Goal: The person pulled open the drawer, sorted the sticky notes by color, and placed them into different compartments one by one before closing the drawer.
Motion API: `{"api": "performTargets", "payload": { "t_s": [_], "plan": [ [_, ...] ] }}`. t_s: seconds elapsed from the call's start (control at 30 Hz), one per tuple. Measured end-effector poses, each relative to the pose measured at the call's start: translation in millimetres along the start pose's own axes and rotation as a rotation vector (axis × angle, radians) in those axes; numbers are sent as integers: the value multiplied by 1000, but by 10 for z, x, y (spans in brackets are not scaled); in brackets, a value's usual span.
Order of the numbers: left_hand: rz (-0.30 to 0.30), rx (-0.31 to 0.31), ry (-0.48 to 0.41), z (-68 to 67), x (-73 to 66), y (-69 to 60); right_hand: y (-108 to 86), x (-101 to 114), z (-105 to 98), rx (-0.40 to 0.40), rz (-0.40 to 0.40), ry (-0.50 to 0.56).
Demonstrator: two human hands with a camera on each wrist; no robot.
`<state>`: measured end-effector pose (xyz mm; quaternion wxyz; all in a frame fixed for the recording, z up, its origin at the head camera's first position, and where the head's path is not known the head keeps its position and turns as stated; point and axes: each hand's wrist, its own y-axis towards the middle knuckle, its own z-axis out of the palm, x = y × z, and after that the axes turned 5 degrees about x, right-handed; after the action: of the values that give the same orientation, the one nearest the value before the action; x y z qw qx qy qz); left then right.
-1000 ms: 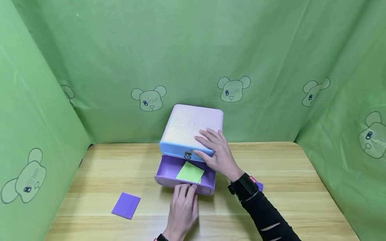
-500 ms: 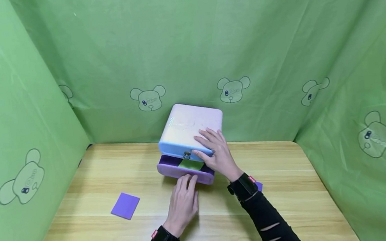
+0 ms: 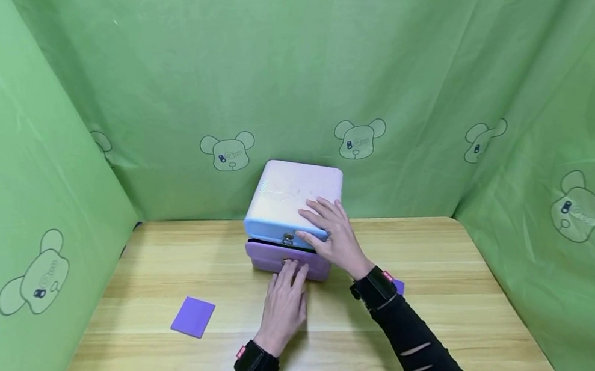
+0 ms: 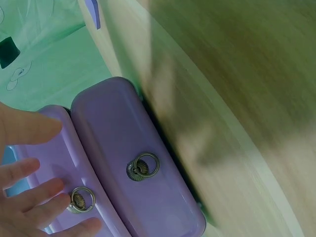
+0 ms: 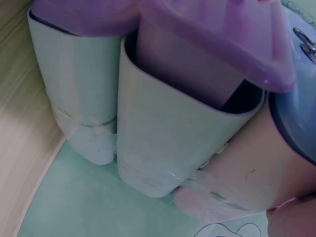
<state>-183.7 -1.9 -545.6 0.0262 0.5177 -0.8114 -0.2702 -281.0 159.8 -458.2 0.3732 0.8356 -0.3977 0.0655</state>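
Observation:
A drawer box of stacked tiers stands at the table's back, its pale pink top [image 3: 287, 189] and blue upper drawer [image 3: 264, 230] facing up and forward. Under the blue drawer is a purple drawer [image 3: 262, 257], nearly level with it; in the right wrist view this drawer [image 5: 217, 47] still juts a little from its white casing. My left hand [image 3: 283, 311] touches its front with extended fingers, near the ring pull [image 4: 81, 200]. My right hand [image 3: 338, 241] rests on the top's right front corner, fingers spread, thumb over the blue front. The drawer's contents are hidden.
Below is another purple drawer [image 4: 131, 138] with its own ring pull. A purple paper square [image 3: 193, 317] lies left on the wooden table [image 3: 139, 287]. Another purple piece [image 3: 399, 286] shows beside the right wrist. Green cloth [image 3: 284, 60] hangs behind and at both sides.
The purple drawer has slid back into the box under my left hand's push. The green paper inside has gone out of sight. My right hand has stayed on the top.

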Motion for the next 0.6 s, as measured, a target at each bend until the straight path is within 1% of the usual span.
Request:
{"api": "performTargets", "payload": {
  "t_s": [0.17, 0.4, 0.6],
  "plan": [
    [0, 46, 17, 5, 2, 20, -2, -14, -1, 8, 10, -1],
    [-1, 74, 25, 21, 11, 28, -3, -13, 7, 8, 3, -4],
    [-5, 92, 29, 43, 11, 36, 0, -20, 8, 15, 15, -7]
  ]
}}
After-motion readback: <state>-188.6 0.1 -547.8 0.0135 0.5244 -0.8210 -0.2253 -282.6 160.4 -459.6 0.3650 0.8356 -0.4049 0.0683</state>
